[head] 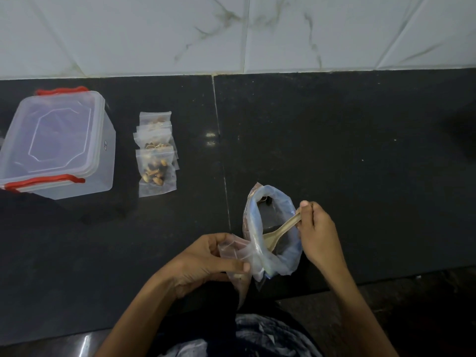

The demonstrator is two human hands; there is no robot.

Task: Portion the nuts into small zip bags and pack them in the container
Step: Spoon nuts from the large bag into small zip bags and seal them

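A large clear plastic bag (277, 258) of nuts stands open near the counter's front edge. My right hand (318, 235) grips the handle of a beige plastic spoon (277, 235), whose bowl reaches into the big bag. Just left of it, my left hand (206, 261) holds a small zip bag (235, 251) against the big bag's rim; a few nuts show at its bottom. Several filled small zip bags (155, 155) lie in an overlapping row on the counter. A clear plastic container (58, 143) with red clips stands at the far left, its lid on.
The black stone counter (347, 150) runs across the view, with a seam down its middle. White marble-look wall tiles (231, 32) rise behind it. The counter's front edge lies just below my hands.
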